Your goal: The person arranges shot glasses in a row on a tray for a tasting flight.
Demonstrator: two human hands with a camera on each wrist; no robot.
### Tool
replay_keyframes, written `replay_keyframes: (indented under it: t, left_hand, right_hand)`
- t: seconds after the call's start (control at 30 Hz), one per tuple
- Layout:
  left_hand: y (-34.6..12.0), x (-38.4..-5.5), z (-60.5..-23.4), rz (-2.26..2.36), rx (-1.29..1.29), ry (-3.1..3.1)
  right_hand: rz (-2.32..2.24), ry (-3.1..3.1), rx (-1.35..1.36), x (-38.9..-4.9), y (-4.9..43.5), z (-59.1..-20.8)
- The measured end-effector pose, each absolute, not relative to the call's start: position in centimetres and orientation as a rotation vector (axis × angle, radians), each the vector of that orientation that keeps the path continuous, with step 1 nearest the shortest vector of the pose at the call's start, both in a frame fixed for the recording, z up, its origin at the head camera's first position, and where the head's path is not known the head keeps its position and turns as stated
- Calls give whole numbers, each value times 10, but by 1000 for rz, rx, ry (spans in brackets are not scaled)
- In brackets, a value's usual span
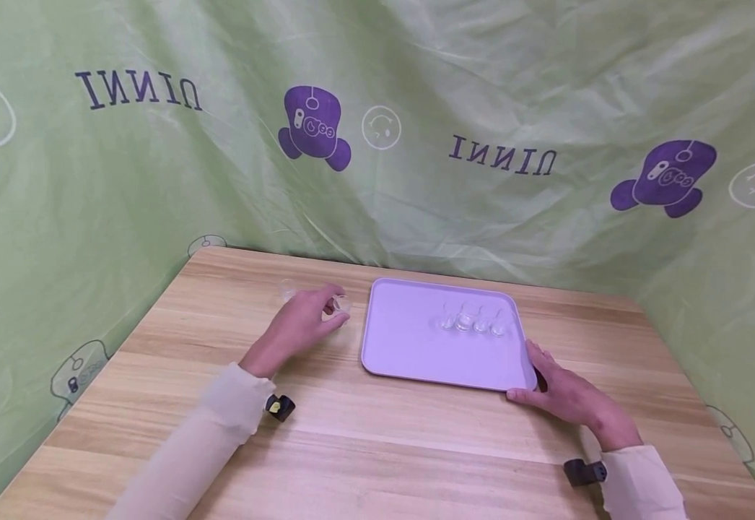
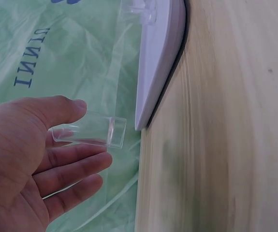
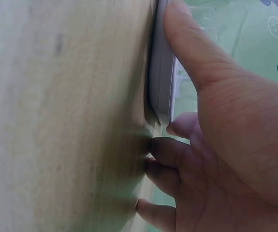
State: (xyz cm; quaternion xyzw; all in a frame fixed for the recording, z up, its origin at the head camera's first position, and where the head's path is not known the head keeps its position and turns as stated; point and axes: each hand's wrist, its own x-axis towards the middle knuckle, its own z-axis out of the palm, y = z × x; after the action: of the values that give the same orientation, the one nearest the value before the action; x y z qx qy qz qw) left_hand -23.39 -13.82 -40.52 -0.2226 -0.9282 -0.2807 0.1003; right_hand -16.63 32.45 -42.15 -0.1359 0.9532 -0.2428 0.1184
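My left hand (image 1: 302, 318) holds a small clear glass (image 2: 93, 130) between thumb and fingers, just above the table and left of the purple tray (image 1: 403, 347). In the left wrist view the glass lies sideways, its thick base pointing away from the palm. Several similar clear glasses (image 1: 465, 320) stand in a row on the tray's right half. Around the tray's near right corner sits my right hand (image 1: 566, 390). Its thumb (image 3: 187, 36) presses the near rim and its index finger touches the right side, while other fingertips rest on the table.
Another clear glass (image 1: 286, 290) stands on the wooden table (image 1: 384, 448), behind and left of my left hand; its outline is faint. A green printed curtain (image 1: 377, 217) rises behind the table and along both sides.
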Motion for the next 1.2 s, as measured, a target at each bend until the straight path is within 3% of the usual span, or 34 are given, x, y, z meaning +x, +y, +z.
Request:
replay_keyframes:
  t: [1.2]
  left_hand:
    - [-58, -255, -414, -750, -800, -2780]
  right_hand:
    - [-679, 2796, -385, -167, 325, -423]
